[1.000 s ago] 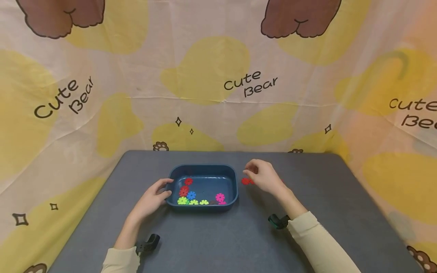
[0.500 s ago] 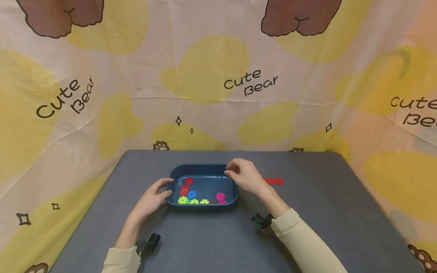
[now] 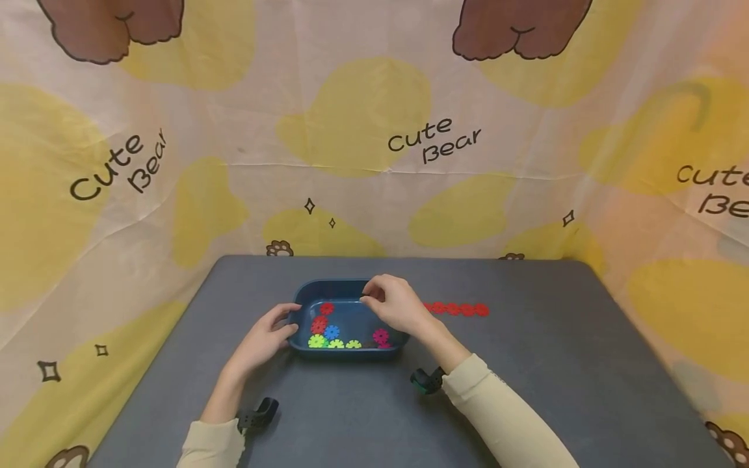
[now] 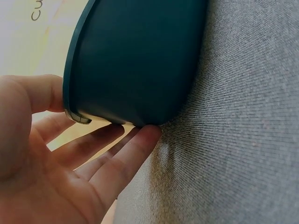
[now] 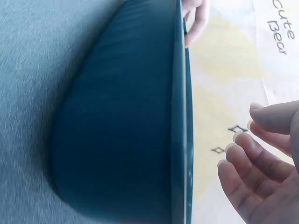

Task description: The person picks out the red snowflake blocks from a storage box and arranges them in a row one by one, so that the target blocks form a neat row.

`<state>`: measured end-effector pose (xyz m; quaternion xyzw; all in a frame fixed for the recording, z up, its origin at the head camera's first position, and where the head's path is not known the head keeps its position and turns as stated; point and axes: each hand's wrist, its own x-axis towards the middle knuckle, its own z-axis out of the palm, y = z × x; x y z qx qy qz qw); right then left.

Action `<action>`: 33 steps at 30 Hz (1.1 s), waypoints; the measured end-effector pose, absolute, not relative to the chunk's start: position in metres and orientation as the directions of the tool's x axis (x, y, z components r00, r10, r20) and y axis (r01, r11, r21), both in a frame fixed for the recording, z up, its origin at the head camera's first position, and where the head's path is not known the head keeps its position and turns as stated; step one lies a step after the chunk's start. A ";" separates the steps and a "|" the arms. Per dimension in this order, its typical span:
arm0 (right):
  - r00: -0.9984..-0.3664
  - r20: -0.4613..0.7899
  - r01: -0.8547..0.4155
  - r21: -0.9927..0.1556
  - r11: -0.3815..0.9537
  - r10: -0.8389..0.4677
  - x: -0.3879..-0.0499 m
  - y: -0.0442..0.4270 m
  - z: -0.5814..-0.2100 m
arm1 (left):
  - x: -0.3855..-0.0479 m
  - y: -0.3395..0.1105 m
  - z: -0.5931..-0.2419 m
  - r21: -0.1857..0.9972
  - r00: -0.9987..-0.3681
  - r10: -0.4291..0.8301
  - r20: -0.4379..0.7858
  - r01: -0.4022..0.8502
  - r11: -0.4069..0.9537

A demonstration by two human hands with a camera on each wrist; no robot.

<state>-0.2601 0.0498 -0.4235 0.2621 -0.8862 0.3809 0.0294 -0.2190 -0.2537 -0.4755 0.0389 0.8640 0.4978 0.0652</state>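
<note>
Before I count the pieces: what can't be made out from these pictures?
Head view: the right hand hides the left end of the red row.
Head view: the blue tray's near wall hides the lower edges of the yellow-green pieces along it.
Head view: the dark piece near the pink ones is too small and dim for its shape.
Both wrist views: the tray's outer wall hides its contents.

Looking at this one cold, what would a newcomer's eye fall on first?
Probably the bright notched discs, yellow-green, blue, red and pink, inside the dark blue tray that the left hand grips at its left end. Next, the row of red discs on the grey table, right of the tray. The yellow-blotched "Cute Bear" backdrop behind the table also stands out.
</note>
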 end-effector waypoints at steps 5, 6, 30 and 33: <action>-0.854 0.230 -0.488 -0.662 0.568 -0.466 -0.261 0.036 -0.427 | -0.220 -0.254 -0.477 0.863 -0.989 0.135 -0.066 0.012 0.505; -0.853 0.225 -0.488 -0.664 0.566 -0.471 -0.262 0.033 -0.427 | -0.220 -0.254 -0.477 0.863 -0.989 0.136 -0.065 0.013 0.506; -0.837 0.080 -0.449 -0.665 0.597 -0.541 -0.274 -0.037 -0.464 | -0.222 -0.253 -0.479 0.868 -0.988 0.139 -0.070 0.008 0.497; -0.834 0.060 -0.453 -0.643 0.617 -0.549 -0.276 -0.045 -0.469 | -0.223 -0.254 -0.479 0.872 -0.988 0.140 -0.066 0.011 0.489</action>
